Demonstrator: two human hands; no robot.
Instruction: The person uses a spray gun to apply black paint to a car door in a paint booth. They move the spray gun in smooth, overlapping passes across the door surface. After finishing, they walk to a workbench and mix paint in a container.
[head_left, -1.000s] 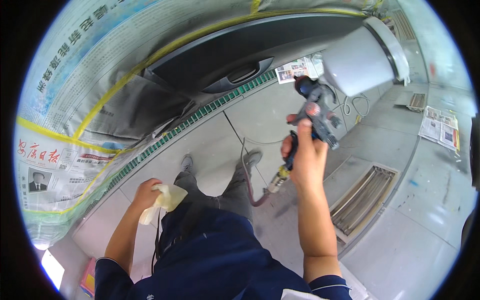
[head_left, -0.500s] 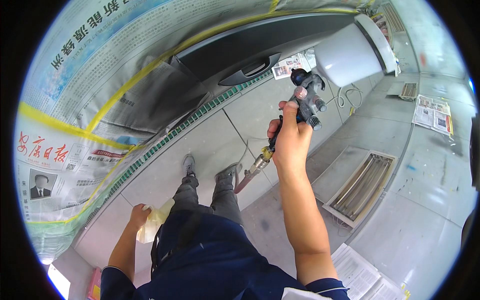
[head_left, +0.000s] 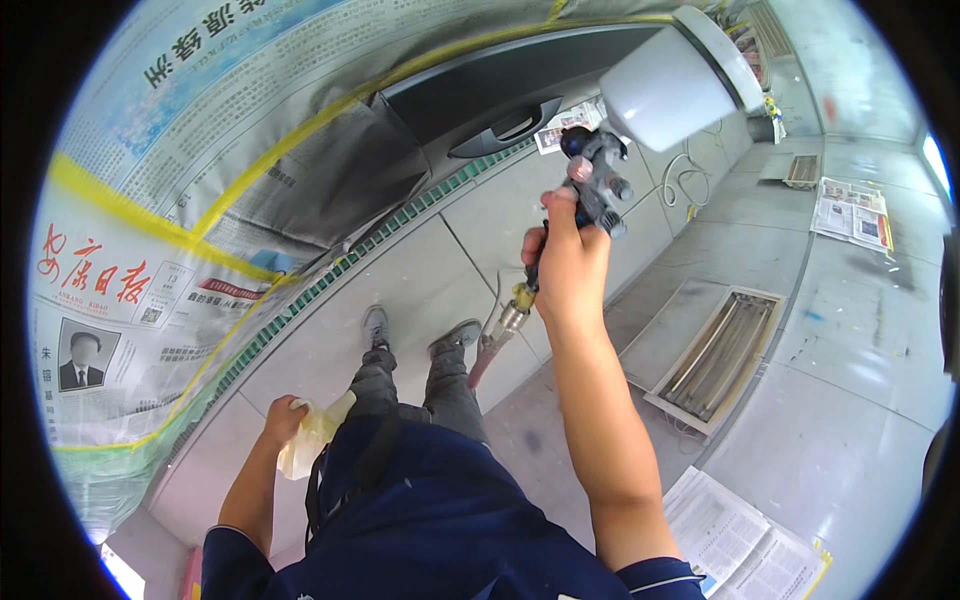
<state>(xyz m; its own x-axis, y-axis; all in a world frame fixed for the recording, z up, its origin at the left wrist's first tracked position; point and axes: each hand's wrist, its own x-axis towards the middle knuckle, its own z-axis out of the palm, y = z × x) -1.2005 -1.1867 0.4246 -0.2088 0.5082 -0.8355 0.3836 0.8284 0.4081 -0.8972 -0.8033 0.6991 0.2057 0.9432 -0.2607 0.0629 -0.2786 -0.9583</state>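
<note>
My right hand (head_left: 568,262) grips a grey spray gun (head_left: 600,180) with a large white cup (head_left: 670,85) at upper right; a hose with a metal fitting (head_left: 510,325) hangs from its handle. Beyond the gun is a dark panel (head_left: 440,90) with a handle recess, bordered by newspaper masking (head_left: 120,350) and yellow tape (head_left: 120,200). At lower left, my left hand (head_left: 282,420) is closed on a pale yellow cloth (head_left: 310,450), beside my body.
My feet stand on grey floor panels (head_left: 430,270) near a green-slotted strip (head_left: 390,215). To the right are a recessed lamp fixture (head_left: 720,360) in a slanted frame and newspapers (head_left: 848,210). More open newspaper (head_left: 740,540) lies at lower right; a coiled hose (head_left: 685,180) lies farther back.
My right hand and the spray gun have moved left and upward in the view. My left hand with the cloth sits somewhat lower than a second ago.
</note>
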